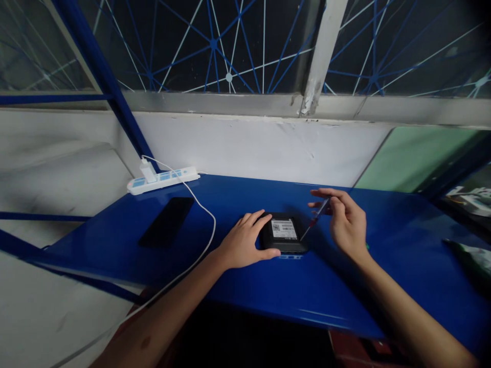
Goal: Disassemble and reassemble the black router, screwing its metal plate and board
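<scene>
A flat black electronic box [284, 245] with a white printed label lies label side up on the blue table. My left hand [245, 240] grips its left side, with the thumb along the near edge and the fingers over the far left corner. In my right hand [345, 220] is a slim screwdriver [320, 210], pinched between thumb and fingers and tilted. Its thin shaft runs down to the right side of the box, and the tip seems to touch there. Whether the tip sits in a screw is too small to tell.
A dark phone-like slab [166, 222] lies left of the box. Behind it stands a white power strip [164, 180] with a plugged-in charger [147, 170]. The charger's white cable [214, 225] crosses the table beside my left arm. A dark green packet [470, 260] lies at the right edge.
</scene>
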{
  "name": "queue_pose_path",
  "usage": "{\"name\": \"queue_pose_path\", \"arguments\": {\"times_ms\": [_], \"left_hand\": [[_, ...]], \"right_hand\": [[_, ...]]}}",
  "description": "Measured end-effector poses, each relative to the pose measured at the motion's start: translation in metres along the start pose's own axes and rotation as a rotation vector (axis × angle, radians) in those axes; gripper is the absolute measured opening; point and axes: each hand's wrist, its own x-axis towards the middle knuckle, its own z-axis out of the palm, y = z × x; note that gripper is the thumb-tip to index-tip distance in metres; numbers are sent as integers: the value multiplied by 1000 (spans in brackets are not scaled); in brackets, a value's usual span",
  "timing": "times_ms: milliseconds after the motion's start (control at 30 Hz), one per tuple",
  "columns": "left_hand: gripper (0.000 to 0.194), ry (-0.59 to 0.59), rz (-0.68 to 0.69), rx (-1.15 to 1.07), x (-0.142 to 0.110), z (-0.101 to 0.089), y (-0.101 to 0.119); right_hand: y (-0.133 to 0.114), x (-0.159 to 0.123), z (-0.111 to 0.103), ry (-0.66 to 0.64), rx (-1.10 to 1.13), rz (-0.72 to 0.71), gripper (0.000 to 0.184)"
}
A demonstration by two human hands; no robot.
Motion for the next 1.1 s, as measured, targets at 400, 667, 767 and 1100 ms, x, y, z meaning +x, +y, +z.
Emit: {"name": "queue_pose_path", "arguments": {"times_ms": [400,667,767,1100], "left_hand": [[98,-37,-29,1,1,0,0],[94,-15,-18,7,0,-1,2],[95,-17,-18,8,1,0,1],[96,-4,7,21,2,3,-3]], "right_hand": [[4,2,1,-5,-81,-8,28],[-2,0,-1,-35,-7,29,27],[2,0,0,-37,-47,27,28],[7,-2,3,-66,-197,-83,35]]}}
